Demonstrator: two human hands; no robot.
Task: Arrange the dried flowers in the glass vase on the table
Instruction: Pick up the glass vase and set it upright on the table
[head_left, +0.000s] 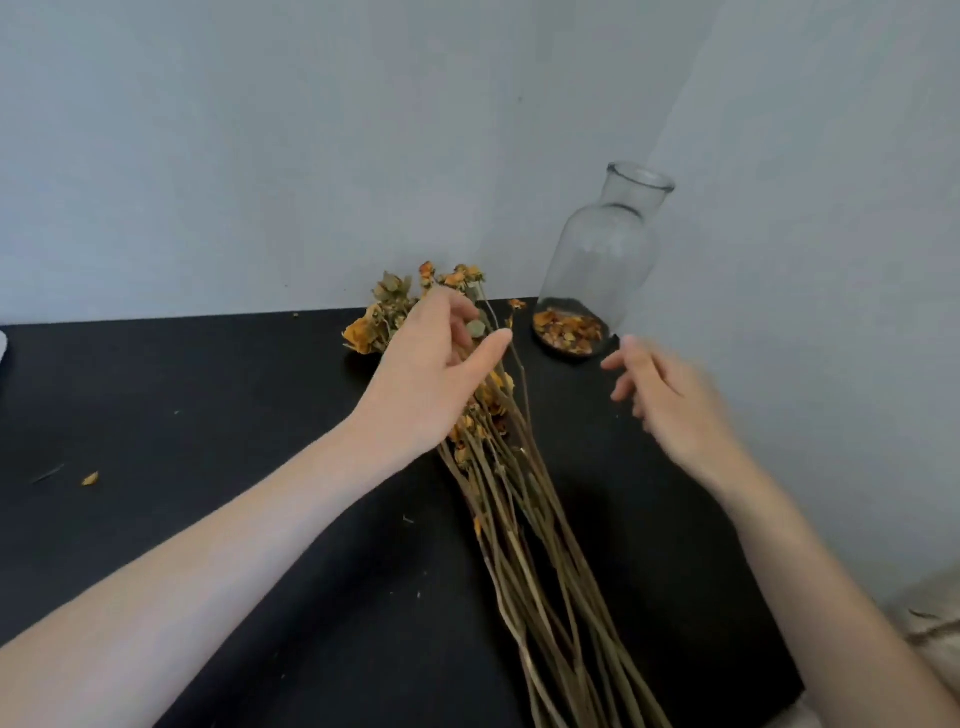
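As the vase (602, 260) is clear glass, its contents read straight through: a shallow layer of orange-brown petals (569, 327) on the bottom, the rest holding no stems. It stands upright right of centre, at the table's (208, 415) far right corner, against the grey wall (311, 130). Mouth is open, rim up.

Flowers (519, 519): one bunch lying flat on the black table. Stems run from the bottom edge, right of centre, up to the orange heads at frame centre, just left of the vase. The nearest heads are close beside the vase base, not touching it as far as I can see.

Left hand (441, 364): on top of the bunch at the head end, fingers curled down into the heads, thumb out toward the vase. A leaf and a thin stem sit between thumb and fingers. Looks like a loose hold on the flowers, though the fingers hide the actual contact.

Right hand (670, 395): motion-blurred, in the air right of the bunch and just below the vase base. Fingers spread and nearly straight, holding nothing, touching nothing.

One stray petal (89, 478) lies on the table at mid left.
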